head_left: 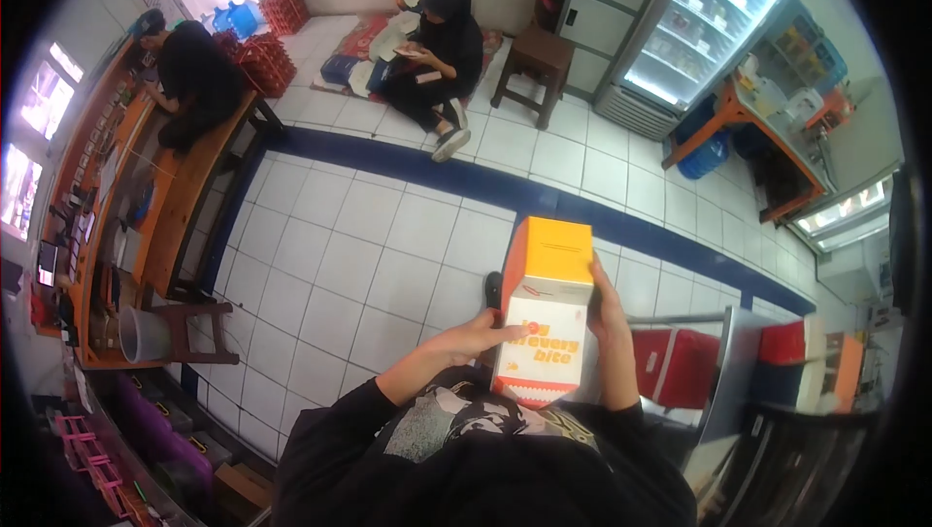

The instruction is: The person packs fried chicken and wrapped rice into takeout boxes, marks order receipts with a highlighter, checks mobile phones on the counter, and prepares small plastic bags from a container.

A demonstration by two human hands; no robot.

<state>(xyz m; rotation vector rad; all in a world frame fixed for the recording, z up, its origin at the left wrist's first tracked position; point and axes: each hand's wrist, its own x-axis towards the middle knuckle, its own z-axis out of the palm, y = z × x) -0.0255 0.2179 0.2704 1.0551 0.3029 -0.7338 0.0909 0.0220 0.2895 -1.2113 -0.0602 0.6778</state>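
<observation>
**A box (544,377) held in the air from both sides**

The box is in front of the torso, above the tiled floor (374,226), with no worktop under it; the two hands alone seem to bear it. Its yellow end points away, its red zigzag band lies nearest the shirt (466,420), and the lettering reads the right way up for the wearer, which suits looking at that face.

The left hand (466,341) pinches the left edge, thumb laid over the white front beside the lettering. Its other fingers are hidden behind, probably pressing back against the thumb so that the box cannot twist. The right hand (609,309) lies along the right side, fingers reaching up by the yellow end's near right corner, likely as a brace against the left hand's push. Whether its thumb presses too, I cannot tell.

Holding the box by its sides leaves most of the front in view. A crease runs across between the yellow and white parts; whether the box is closed or filled cannot be told.

To the right of the hands, a red bag (677,369) sits apart from the box. Beyond the box, a person (437,51) sits on a mat (354,42), well apart, near a stool (534,59).
</observation>
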